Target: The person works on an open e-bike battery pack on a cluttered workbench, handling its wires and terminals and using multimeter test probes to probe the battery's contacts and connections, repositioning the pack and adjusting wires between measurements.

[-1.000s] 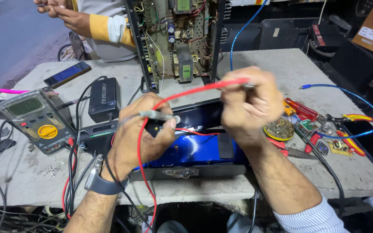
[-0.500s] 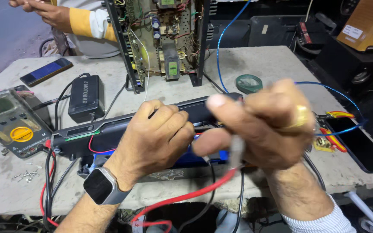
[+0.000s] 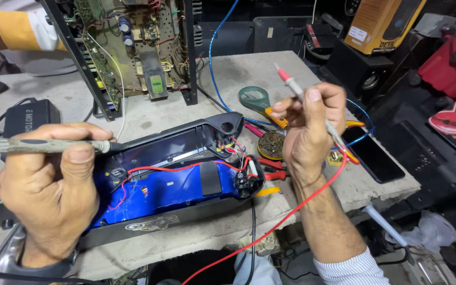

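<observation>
My left hand [image 3: 48, 184] grips a grey probe [image 3: 38, 145] held level, its black tip touching the left end of an opened black battery case [image 3: 186, 140]. Inside the case lies a blue-wrapped battery pack [image 3: 170, 191] with red wires running over it. My right hand [image 3: 307, 124] is raised to the right of the case and holds a red-tipped probe [image 3: 290, 82] pointing up and left. Its red lead [image 3: 270, 227] hangs down past the table's front edge.
An upright open chassis with circuit boards [image 3: 133, 47] stands behind the case. A magnifier [image 3: 257, 100], a solder-wick tin [image 3: 271, 145], pliers and a dark phone [image 3: 373, 155] lie at the right. A black adapter [image 3: 27, 119] sits left. Another person's arm [image 3: 11, 29] shows top left.
The view has swung right. My hands have moved apart: the left one now holds its probe at the case's left end, the right one has lifted the red probe clear.
</observation>
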The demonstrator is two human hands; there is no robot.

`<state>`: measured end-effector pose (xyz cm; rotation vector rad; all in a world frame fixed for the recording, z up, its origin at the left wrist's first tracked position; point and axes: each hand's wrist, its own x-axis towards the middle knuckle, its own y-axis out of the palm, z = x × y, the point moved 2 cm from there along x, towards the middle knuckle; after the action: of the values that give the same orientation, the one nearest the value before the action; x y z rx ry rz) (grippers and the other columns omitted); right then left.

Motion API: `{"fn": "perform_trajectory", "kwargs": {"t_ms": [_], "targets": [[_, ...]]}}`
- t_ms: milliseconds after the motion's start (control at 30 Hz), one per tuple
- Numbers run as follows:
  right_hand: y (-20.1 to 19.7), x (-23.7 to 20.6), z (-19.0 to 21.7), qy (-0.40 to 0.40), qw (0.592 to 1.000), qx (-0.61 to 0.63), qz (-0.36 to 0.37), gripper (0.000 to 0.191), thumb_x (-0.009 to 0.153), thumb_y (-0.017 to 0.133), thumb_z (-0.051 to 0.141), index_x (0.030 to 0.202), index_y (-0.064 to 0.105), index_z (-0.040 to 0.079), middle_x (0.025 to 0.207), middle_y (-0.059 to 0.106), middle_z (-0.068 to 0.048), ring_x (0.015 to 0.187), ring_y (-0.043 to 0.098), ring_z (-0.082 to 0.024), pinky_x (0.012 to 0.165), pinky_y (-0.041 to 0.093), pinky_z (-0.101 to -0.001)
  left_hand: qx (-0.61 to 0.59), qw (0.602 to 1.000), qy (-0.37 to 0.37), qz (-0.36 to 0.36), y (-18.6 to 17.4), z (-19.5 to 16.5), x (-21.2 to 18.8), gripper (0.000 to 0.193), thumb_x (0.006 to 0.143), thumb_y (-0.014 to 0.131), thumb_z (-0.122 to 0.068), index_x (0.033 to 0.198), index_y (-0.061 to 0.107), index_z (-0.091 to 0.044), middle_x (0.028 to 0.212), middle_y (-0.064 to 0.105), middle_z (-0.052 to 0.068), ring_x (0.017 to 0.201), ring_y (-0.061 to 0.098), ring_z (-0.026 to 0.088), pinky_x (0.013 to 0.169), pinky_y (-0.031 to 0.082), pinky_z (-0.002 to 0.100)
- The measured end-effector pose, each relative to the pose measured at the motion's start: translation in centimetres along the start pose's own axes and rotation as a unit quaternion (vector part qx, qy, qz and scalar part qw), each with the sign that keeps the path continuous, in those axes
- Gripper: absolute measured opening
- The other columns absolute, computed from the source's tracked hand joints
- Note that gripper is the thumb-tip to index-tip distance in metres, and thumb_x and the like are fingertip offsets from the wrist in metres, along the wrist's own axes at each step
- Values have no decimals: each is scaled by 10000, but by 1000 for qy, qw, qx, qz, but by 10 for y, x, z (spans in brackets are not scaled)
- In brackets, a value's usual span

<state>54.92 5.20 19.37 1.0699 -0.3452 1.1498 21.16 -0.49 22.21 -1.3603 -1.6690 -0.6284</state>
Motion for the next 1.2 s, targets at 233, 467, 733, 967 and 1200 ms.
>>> {"fn": "perform_trajectory", "kwargs": {"t_ms": [233,467,733,967,1200], "targets": [[-6,-13,-31,202,940,-146,231,544,1049,643,380,1366,614,-62,1211,727,-150,1108,713,-199,991,590,-349,48,999,5,20,-4,-4,-1,253,1150,665,-193,1114,619,54,1016,750,121,868,697,96,795,557,203],[-3,-16,-50,259,932,-130,220,507,1015,665,376,1298,652,-44,1138,739,-124,961,714,-179,865,596,-337,58,997,-18,44,-13,-2,8,158,1061,665,-122,1072,626,30,1017,767,84,867,706,93,789,556,233],[2,-10,-71,292,922,-177,182,483,995,664,411,1229,691,-10,905,669,-17,695,573,-65,588,461,-219,187,979,44,62,-30,-1,3,130,962,733,-160,957,679,-42,1003,773,55,983,654,250,925,502,362],[0,-10,-78,254,925,-213,187,435,1006,647,395,1173,694,-4,829,633,18,668,536,-43,568,439,-213,198,975,61,78,-32,9,-3,127,967,725,-179,1011,692,-65,1045,754,44,1070,677,255,1036,503,389],[0,-9,-76,212,920,-250,213,406,1039,623,381,1140,704,-4,869,650,20,753,561,-35,643,476,-208,226,968,80,76,-25,18,-6,144,1009,688,-165,1002,629,-34,1038,755,48,1075,678,284,1025,502,398]]}}
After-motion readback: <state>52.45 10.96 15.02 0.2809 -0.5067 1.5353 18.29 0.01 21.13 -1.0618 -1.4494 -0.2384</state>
